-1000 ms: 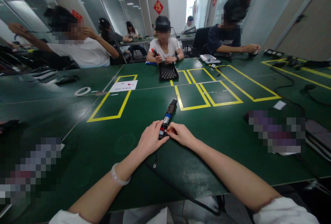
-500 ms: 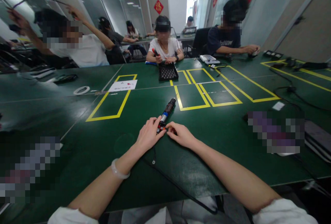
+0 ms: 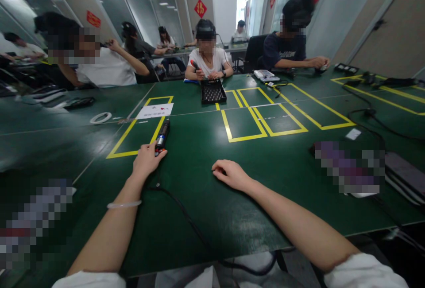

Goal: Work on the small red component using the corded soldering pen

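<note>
My left hand (image 3: 146,160) is closed around the rear end of an electric screwdriver (image 3: 162,136), dark with a blue and silver band. The tool lies close to the table, its tip pointing away from me, beside the right edge of a yellow taped rectangle (image 3: 121,141). A black cable (image 3: 186,212) trails from it toward the table's near edge. My right hand (image 3: 232,175) rests on the green table (image 3: 199,217), well right of the tool. Its fingers are loosely curled in with the thumb close to them, and nothing shows in them.
A printed paper (image 3: 155,110) and a white ring (image 3: 101,118) lie ahead on the left. Opposite, a person (image 3: 209,62) works over a black tray (image 3: 213,92). More taped rectangles (image 3: 247,138) mark the table's middle and right. Blurred-out items lie at both sides.
My left hand has carried the electric screwdriver left, to the taped rectangle's edge, and its cable followed. The right hand stays in place, now apart from the tool. The person at left lowered their arms.
</note>
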{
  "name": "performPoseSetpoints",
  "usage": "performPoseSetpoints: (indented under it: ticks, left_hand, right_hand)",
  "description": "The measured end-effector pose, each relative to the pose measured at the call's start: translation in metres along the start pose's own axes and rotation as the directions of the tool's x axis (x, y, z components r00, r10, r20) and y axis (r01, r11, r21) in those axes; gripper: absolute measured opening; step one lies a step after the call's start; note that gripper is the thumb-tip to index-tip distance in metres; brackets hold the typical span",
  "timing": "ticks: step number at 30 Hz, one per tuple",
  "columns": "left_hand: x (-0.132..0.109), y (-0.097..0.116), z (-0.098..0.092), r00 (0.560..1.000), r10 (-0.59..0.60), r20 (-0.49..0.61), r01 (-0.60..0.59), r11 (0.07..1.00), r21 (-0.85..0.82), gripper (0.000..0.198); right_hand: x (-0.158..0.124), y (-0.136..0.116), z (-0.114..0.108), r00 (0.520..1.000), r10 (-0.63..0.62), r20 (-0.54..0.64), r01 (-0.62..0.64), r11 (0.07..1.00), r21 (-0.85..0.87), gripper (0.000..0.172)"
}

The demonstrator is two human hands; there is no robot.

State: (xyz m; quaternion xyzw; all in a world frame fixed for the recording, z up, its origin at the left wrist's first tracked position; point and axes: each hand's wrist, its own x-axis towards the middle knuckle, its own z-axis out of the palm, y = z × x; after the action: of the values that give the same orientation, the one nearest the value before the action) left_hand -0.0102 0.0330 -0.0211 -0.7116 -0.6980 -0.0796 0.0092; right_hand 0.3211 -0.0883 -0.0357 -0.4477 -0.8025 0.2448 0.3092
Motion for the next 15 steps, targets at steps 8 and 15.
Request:
performPoseSetpoints:
  ticks: [8,15]
  left_hand:
    - [0.007,-0.089,-0.019,0.968,-0.252,-0.017,0.252,0.956,0.153,0.072]
    - [-0.006,-0.098,-0.025,0.94,-0.329,-0.093,0.339,0.929,0.15,0.07]
  right_hand:
    - [0.0,0.0,0.0,1.0,-0.005,0.004,0.005,1.0,-0.009,0.005]
    - [0.0,0.0,0.001,1.0,-0.006,0.013,0.007,0.999,-0.036,0.005]
